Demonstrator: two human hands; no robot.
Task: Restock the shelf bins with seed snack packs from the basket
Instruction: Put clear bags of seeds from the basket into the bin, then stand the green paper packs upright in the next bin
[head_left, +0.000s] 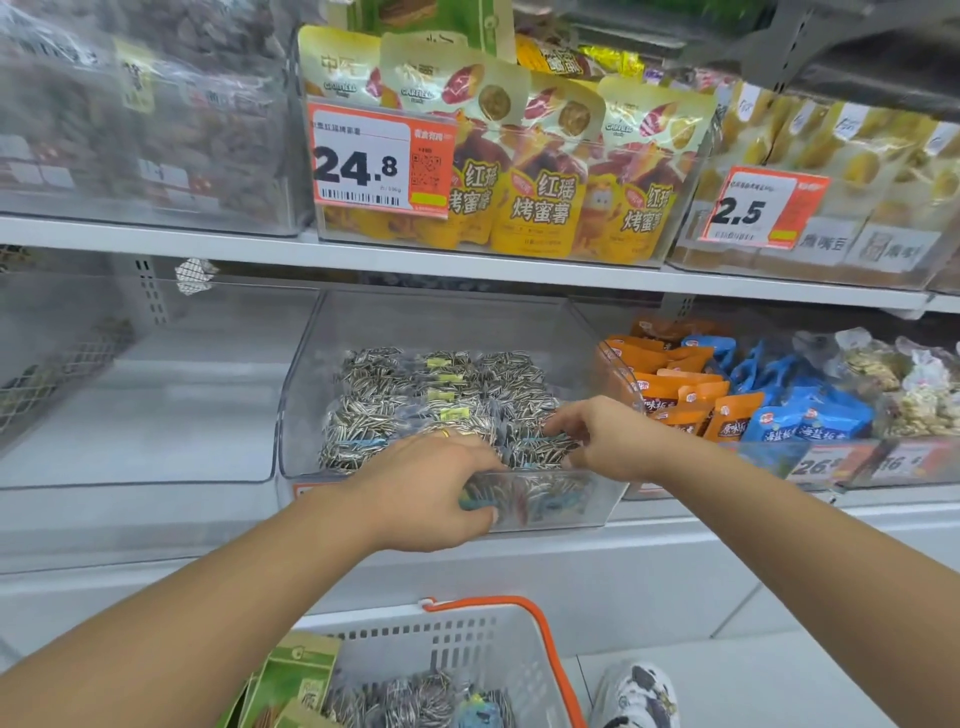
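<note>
While both arms reach into the clear bin (311, 415) on the lower shelf, the head camera looks down at them. The left hand (426, 493) curls over the bin's front wall, with the fingers inside and the thumb outside, and it grips a seed pack (524, 493) at the front, probably to tuck it into place. The right hand (597, 436) reaches deeper, and its fingers pinch another seed pack (540, 447), maybe to line it up with the rows behind. The packs lie flat in rows, so more can fit.

Down below, the white basket (467, 639) with the orange rim stands on the floor, close to the shelf, so the next packs are easy to grab. More striped seed packs (415, 696) and green bags (296, 670) wait inside it.

On the shelf above, yellow bags (540, 171) say "CARFIELD" and "红瑶烤蜜薯". A price tag (379, 158) reads 24.8, and another tag (758, 208) reads 2.5. To the right sit orange packs (670, 384) and blue packs (795, 415); their words are too small to read fully.
</note>
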